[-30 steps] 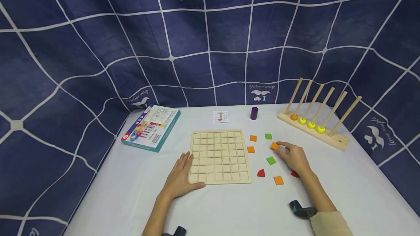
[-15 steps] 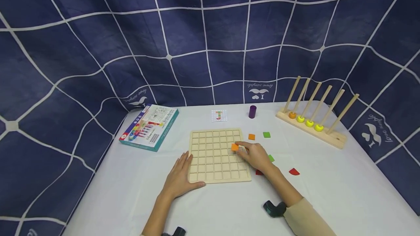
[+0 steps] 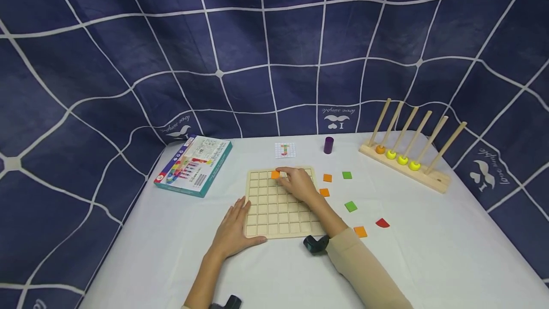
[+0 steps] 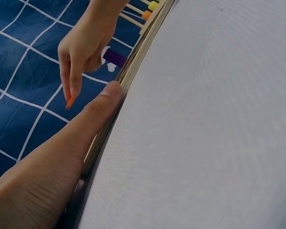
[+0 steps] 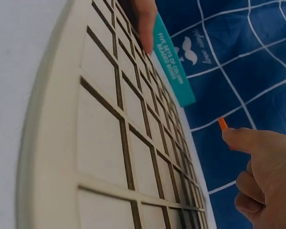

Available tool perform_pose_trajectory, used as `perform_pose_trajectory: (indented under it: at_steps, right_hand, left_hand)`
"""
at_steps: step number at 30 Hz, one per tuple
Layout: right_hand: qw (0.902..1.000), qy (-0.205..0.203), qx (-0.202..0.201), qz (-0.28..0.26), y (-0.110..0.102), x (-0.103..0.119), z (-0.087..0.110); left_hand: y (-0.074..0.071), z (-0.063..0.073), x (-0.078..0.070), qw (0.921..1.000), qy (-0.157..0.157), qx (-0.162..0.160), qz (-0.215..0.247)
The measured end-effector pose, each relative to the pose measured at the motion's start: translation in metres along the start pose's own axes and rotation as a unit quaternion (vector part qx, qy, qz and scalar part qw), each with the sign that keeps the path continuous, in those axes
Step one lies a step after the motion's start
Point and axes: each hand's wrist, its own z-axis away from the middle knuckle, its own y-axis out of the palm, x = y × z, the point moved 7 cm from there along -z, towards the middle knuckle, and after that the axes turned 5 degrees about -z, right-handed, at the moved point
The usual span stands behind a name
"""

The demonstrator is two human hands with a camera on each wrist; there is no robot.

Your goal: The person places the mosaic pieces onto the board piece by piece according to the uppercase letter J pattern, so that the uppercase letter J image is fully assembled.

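Observation:
My right hand [image 3: 299, 185] pinches an orange square tile [image 3: 275, 174] between thumb and fingertips, close over the back row of the wooden grid board [image 3: 283, 237]. In the right wrist view the orange tile [image 5: 222, 123] sticks out past the thumb, and the other fingers are curled in. My left hand [image 3: 233, 230] rests at the board's left side, fingers straight, thumb spread along the front left corner. That thumb [image 4: 93, 112] lies against the board edge in the left wrist view. To the board's right lie orange tiles [image 3: 360, 231], green tiles [image 3: 350, 206] and a red quarter-round piece [image 3: 382, 223].
Behind the board lies a small grid card [image 3: 285, 150] with a coloured J pattern. A purple cylinder [image 3: 328, 145] stands beside it. A wooden peg rack [image 3: 437, 182] with beads is at back right, a flat teal box [image 3: 195, 166] at back left. A blue curtain [image 3: 291, 37] hangs behind.
My right hand has carried the orange tile leftward from the loose pieces, across the board to its back row. The left hand has stayed at the board's left side.

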Motion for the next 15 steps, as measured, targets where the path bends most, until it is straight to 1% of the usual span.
perform_pose_trajectory:
  at_steps: [3,7,11,13,15]
  right_hand:
    - [0.9995,0.015,0.02,-0.019,0.01,-0.005,-0.007]
    - [0.9981,0.032,0.046,-0.027,0.024,-0.011,-0.009]
    - [0.9964,0.042,0.074,-0.005,0.032,-0.013,-0.007]
    - [0.9957,0.046,0.081,0.008,0.034,-0.013,-0.006]
    - [0.9954,0.047,0.082,0.009,0.034,-0.013,-0.006]
  left_hand:
    - [0.0,0.0,0.001,1.0,0.004,0.002,0.001]
    - [-0.001,0.0,0.001,0.9999,0.002,0.008,0.011]
    - [0.0,0.0,0.002,0.9998,0.001,0.006,0.017]
    - [0.0,0.0,0.002,0.9998,0.005,0.0,0.021]
    - [-0.001,0.0,0.002,0.9996,0.008,-0.004,0.026]
